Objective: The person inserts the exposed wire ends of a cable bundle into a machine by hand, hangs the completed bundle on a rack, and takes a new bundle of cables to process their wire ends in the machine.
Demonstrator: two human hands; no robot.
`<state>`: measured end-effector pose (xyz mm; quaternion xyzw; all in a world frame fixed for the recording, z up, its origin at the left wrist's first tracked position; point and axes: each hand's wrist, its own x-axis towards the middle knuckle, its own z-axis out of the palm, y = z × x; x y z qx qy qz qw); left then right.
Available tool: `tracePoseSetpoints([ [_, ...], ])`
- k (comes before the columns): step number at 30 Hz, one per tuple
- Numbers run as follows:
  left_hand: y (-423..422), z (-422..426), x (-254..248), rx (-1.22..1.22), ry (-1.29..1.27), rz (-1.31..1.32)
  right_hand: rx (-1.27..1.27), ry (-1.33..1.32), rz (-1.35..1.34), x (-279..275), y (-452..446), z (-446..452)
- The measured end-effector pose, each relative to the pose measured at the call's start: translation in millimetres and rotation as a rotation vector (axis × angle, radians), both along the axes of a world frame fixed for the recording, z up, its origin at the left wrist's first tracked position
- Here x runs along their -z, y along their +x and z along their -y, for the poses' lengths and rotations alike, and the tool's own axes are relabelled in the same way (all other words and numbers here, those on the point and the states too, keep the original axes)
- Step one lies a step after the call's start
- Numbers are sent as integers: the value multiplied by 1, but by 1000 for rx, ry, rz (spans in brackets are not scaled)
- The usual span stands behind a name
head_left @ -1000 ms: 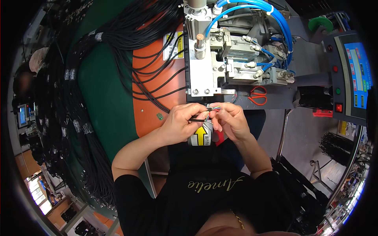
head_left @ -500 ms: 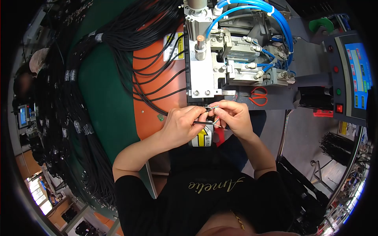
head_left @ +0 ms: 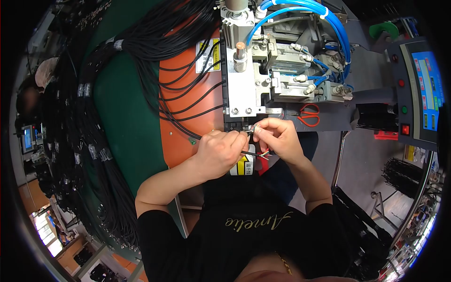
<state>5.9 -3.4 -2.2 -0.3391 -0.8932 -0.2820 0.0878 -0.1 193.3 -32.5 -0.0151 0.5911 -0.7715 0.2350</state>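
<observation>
My left hand (head_left: pixel 221 149) is closed around black cables, just in front of the metal machine (head_left: pixel 242 89). One black cable (head_left: pixel 251 153) sticks out below its fingers, with thin coloured wires (head_left: pixel 265 154) fanned at the tip. My right hand (head_left: pixel 280 139) pinches the fine wire ends (head_left: pixel 250 131) of another cable by the left fingertips. Which wires lie between these fingers is too small to tell. Several black cables (head_left: pixel 192 112) run from the left into the machine's edge.
Red-handled scissors (head_left: pixel 308 115) lie right of the machine. Blue air hoses (head_left: pixel 345 42) arch over it. A control screen (head_left: pixel 427 87) stands at far right. Thick black cable bundles (head_left: pixel 174 33) cover part of the green table (head_left: pixel 115 108). At far left another person (head_left: pixel 30 98) is partly visible.
The lower cable's wire tips have shifted right and down, and their wires spread more. Both hands stay close together, with the left fingers now curled more tightly.
</observation>
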Motion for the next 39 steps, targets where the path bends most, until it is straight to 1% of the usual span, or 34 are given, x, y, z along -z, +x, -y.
tracePoseSetpoints([
  [2,-1,1,2,8,24,-5,12,5,4,-3,3,1],
  [4,-3,2,5,-13,116,85,24,8,7,-4,5,3],
  [6,-4,2,4,-31,142,135,61,98,-233,-5,7,6],
  [7,-5,2,3,-49,167,184,61,98,-232,-4,7,7],
  [9,-5,1,2,-56,192,214,99,177,-372,-3,8,8],
  [10,-6,1,2,-62,217,241,99,177,-373,-1,7,9],
  [12,-6,2,5,-66,224,262,178,446,-799,1,5,11],
  [13,-7,2,5,-68,233,281,179,446,-801,0,5,12],
  [15,-6,2,3,-67,217,268,216,603,-935,-3,7,14],
  [19,-6,2,2,-59,217,269,222,619,-951,-3,6,12],
  [20,-7,2,2,-59,217,268,185,546,-823,-4,5,10],
  [21,-8,3,2,-33,250,321,148,474,-696,-5,5,8],
  [22,-9,4,2,-7,283,374,148,474,-696,-4,4,7],
  [24,-12,6,-1,25,272,416,86,237,-446,-3,2,3],
  [25,-14,7,-2,56,261,454,86,237,-448,-3,0,1],
  [27,-17,10,-2,82,241,485,-23,159,-371,-3,-3,-5],
  [29,-17,10,0,109,221,513,-32,186,-377,-4,-6,-7],
  [31,-14,6,1,93,163,276,-41,213,-382,-7,-6,-6],
  [32,-11,3,2,93,163,277,18,428,-600,-9,-4,-1],
  [33,-6,1,1,63,92,156,77,644,-816,-10,-2,4],
  [34,-3,0,1,33,21,36,128,744,-935,-10,1,9],
  [35,-1,1,2,35,-7,4,128,743,-934,-13,2,9],
  [37,1,0,2,4,-40,-32,70,893,-1028,-19,3,9],
  [39,1,0,1,-23,-71,-68,54,939,-1005,-19,2,8],
])
